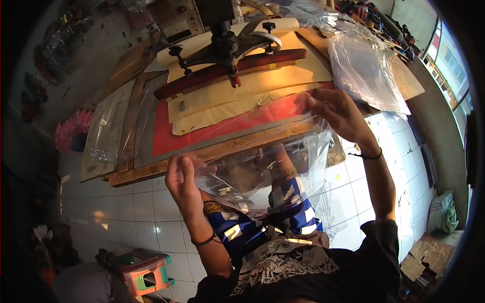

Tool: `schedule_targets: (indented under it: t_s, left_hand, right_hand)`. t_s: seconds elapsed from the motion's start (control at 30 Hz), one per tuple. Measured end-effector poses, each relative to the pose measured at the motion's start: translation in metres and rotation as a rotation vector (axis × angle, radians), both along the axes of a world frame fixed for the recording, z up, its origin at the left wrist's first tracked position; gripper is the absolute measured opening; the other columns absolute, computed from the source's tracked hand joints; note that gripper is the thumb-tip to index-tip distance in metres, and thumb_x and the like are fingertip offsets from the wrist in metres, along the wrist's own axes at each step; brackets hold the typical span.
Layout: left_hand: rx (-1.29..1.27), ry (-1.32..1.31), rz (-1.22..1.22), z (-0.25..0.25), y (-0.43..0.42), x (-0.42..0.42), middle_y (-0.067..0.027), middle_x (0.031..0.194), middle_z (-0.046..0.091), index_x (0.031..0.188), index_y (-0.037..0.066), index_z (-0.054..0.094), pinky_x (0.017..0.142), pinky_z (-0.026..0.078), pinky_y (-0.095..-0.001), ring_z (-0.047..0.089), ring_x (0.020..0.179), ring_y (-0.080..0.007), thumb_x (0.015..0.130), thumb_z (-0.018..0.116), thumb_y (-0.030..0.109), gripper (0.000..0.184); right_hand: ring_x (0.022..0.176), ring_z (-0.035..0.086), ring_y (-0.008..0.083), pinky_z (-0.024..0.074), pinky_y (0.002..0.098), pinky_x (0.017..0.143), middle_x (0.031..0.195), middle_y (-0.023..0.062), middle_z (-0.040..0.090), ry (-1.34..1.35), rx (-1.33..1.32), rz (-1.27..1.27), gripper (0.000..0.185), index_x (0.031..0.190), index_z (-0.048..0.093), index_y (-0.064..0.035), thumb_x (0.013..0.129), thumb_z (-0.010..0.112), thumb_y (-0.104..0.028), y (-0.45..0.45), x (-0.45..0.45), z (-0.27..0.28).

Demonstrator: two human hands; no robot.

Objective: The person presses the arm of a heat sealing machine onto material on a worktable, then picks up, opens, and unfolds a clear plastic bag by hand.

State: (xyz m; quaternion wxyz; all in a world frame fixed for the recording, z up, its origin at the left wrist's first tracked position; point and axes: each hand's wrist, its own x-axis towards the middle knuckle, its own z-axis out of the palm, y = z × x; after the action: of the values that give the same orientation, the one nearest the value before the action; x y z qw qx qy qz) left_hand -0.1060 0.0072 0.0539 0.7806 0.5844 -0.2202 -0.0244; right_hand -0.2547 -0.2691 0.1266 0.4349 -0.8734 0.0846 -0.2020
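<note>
A clear plastic sheet [242, 169] hangs stretched between my two hands, above my lap and the table's front edge. My left hand [186, 175] pinches its left end, thumb up. At the upper right, my right hand [337, 113] grips the opposite corner with fingers closed. Beyond the sheet lies a red mat [164, 132], with yellowish paper [202, 113] on top of it. Over the paper stands a black metal press head with a long dark-red bar [242, 67]. Whether the plastic is a single sheet or a bag, I cannot tell.
A stack of clear plastic sheets [366, 70] overhangs the table's right side. More plastic lies on a board [103, 129] at the left. The table has a wooden front edge [136, 174]. A red and green plastic stool [149, 275] stands on the tiled floor, lower left.
</note>
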Motion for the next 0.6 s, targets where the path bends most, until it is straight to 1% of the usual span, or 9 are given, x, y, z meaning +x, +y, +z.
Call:
schedule_targets:
  t_s: [0.03,0.1,0.2,0.27,0.37,0.4,0.5,0.53,0.6]
  left_hand:
    - [0.002,-0.013,0.055,0.003,-0.006,0.001,-0.0039,0.067,0.054,0.086,0.003,0.053,0.052,0.053,-0.0273,0.057,0.053,-0.0132,0.098,0.053,0.030,0.030]
    - [0.029,-0.051,0.109,0.009,-0.014,0.002,0.0004,0.059,0.046,0.083,0.004,0.053,0.049,0.043,-0.0227,0.046,0.047,-0.0088,0.100,0.049,0.031,0.032]
    - [0.070,-0.107,0.177,0.016,-0.026,0.003,0.0068,0.047,0.035,0.080,0.004,0.053,0.043,0.029,-0.0157,0.030,0.039,-0.0022,0.103,0.043,0.032,0.037]
    - [0.072,-0.185,0.167,0.021,-0.033,0.004,0.0065,0.047,0.035,0.079,0.004,0.052,0.042,0.027,-0.0169,0.029,0.038,-0.0021,0.103,0.041,0.031,0.038]
    - [0.090,-0.221,0.116,0.027,-0.040,0.001,0.0056,0.046,0.035,0.079,0.004,0.052,0.041,0.025,-0.0191,0.029,0.036,-0.0026,0.104,0.040,0.031,0.039]
    - [0.104,-0.205,0.107,0.028,-0.042,-0.002,0.0053,0.046,0.035,0.079,0.004,0.052,0.041,0.025,-0.0190,0.029,0.035,-0.0028,0.104,0.040,0.031,0.039]
    - [0.095,-0.176,0.052,0.025,-0.054,-0.006,0.0037,0.046,0.037,0.080,0.003,0.052,0.039,0.026,-0.0188,0.030,0.034,-0.0033,0.103,0.040,0.032,0.039]
    - [0.062,-0.202,0.010,0.019,-0.058,-0.001,0.0027,0.047,0.039,0.081,0.002,0.052,0.038,0.026,-0.0182,0.031,0.034,-0.0033,0.103,0.041,0.031,0.038]
    - [0.020,-0.181,-0.045,0.018,-0.070,-0.003,0.0015,0.047,0.041,0.081,0.002,0.052,0.037,0.027,-0.0176,0.032,0.034,-0.0036,0.103,0.041,0.031,0.038]
  right_hand:
    - [0.062,0.057,0.0073,0.0452,0.0245,0.052,0.069,0.0030,0.060,-0.041,0.017,0.004,0.042,0.089,0.066,-0.0002,0.098,0.051,-0.039,-0.002,-0.001,-0.007]
    - [0.064,0.058,0.0073,0.0453,0.0244,0.052,0.072,0.0029,0.061,-0.126,0.052,0.007,0.041,0.092,0.065,-0.0004,0.099,0.050,-0.038,-0.007,-0.006,-0.017]
    - [0.057,0.056,0.0061,0.0447,0.0218,0.049,0.080,0.0037,0.065,0.005,0.176,-0.053,0.039,0.098,0.065,-0.0004,0.100,0.049,-0.035,-0.004,-0.020,-0.005]
    - [0.052,0.054,0.0047,0.0441,0.0198,0.047,0.081,0.0046,0.066,-0.022,0.198,-0.100,0.038,0.099,0.065,-0.0004,0.100,0.049,-0.034,0.007,-0.027,0.007]
    - [0.057,0.056,0.0057,0.0463,0.0211,0.049,0.080,0.0055,0.066,0.032,0.143,-0.123,0.038,0.098,0.065,0.0004,0.100,0.050,-0.034,0.000,-0.046,0.008]
    - [0.065,0.058,0.0075,0.0487,0.0221,0.054,0.079,0.0061,0.067,-0.096,0.049,-0.103,0.039,0.094,0.065,0.0017,0.100,0.049,-0.033,-0.004,-0.050,0.002]
    - [0.078,0.056,0.0112,0.0440,0.0278,0.073,0.080,0.0060,0.064,-0.101,0.060,-0.138,0.037,0.091,0.064,0.0028,0.100,0.048,-0.029,-0.001,-0.070,0.008]
    - [0.074,0.062,0.0132,0.0516,0.0281,0.070,0.084,0.0085,0.066,-0.143,-0.006,-0.163,0.037,0.100,0.062,0.0025,0.099,0.049,-0.032,-0.004,-0.074,0.004]
    - [0.082,0.063,0.0156,0.0517,0.0297,0.074,0.092,0.0114,0.066,-0.199,0.179,-0.151,0.039,0.110,0.056,0.0021,0.098,0.052,-0.035,-0.010,-0.083,-0.002]
